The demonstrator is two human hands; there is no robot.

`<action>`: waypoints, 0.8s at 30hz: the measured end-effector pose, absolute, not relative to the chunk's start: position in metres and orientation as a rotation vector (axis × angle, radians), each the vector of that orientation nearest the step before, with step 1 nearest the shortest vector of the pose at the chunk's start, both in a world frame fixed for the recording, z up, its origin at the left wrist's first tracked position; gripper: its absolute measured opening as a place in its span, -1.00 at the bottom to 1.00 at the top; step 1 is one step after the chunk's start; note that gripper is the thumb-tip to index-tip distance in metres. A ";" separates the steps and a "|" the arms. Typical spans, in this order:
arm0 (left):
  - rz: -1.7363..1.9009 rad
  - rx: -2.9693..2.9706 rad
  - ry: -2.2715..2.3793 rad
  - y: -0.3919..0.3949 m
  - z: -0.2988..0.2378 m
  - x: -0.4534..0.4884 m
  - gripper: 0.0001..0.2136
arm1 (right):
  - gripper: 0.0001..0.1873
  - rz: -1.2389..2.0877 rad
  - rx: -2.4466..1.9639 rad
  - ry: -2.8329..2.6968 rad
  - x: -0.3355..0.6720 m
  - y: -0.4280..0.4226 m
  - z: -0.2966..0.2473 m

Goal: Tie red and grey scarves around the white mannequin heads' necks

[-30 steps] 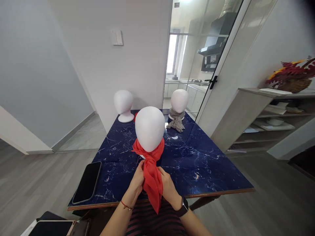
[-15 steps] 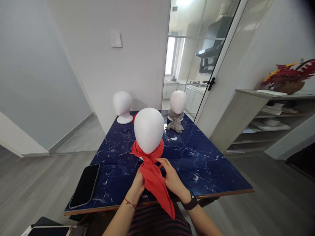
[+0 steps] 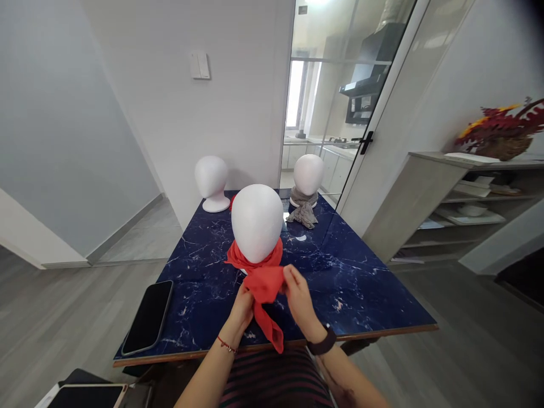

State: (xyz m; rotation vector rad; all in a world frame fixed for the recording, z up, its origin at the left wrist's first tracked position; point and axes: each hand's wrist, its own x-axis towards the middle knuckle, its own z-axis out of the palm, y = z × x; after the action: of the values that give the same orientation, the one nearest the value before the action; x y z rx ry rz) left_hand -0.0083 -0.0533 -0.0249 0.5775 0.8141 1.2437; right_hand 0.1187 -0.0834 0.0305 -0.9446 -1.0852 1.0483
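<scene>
A white foam head (image 3: 257, 222) stands on the blue marble table (image 3: 357, 283) with a red scarf (image 3: 263, 283) wound round its neck. My left hand (image 3: 241, 309) is closed on the scarf's hanging end just below the head. My right hand (image 3: 298, 297) pinches the scarf's fold at its right side, lifted up beside the neck. The scarf's tail hangs down to the table's near edge between my wrists.
Two more white foam heads stand at the far end: a bare one (image 3: 211, 182) on the left, one with a grey scarf (image 3: 303, 211) on the right. A black phone (image 3: 148, 316) lies at the table's near left. A tablet (image 3: 87, 395) shows bottom left. Shelves (image 3: 467, 209) stand right.
My right hand has moved up and gathered the red scarf into a fold near the neck. The scarf's tail has shortened and risen. My left hand has stayed closed on the cloth.
</scene>
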 end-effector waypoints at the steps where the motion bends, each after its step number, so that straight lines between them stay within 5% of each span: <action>1: 1.246 0.567 0.823 -0.051 -0.023 -0.007 -0.75 | -0.70 1.040 -0.922 -0.961 0.124 -0.074 0.031; 14: 1.124 0.421 0.744 -0.052 -0.004 -0.013 -0.79 | -0.80 0.904 -0.726 -0.644 0.124 -0.043 0.038; 20: 1.233 0.440 0.829 -0.048 -0.011 -0.005 -0.74 | -0.87 0.441 -0.944 -1.490 0.118 -0.056 0.026; 24: 1.317 0.502 0.841 -0.048 -0.018 -0.004 -0.75 | -0.67 0.225 -0.923 -2.060 0.121 -0.057 0.024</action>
State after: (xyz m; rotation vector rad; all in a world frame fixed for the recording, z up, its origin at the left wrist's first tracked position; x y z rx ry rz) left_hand -0.0042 -0.0480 -0.0175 0.5021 0.8412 1.3166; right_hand 0.1211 -0.0569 0.0239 -0.9233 -2.0597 0.2251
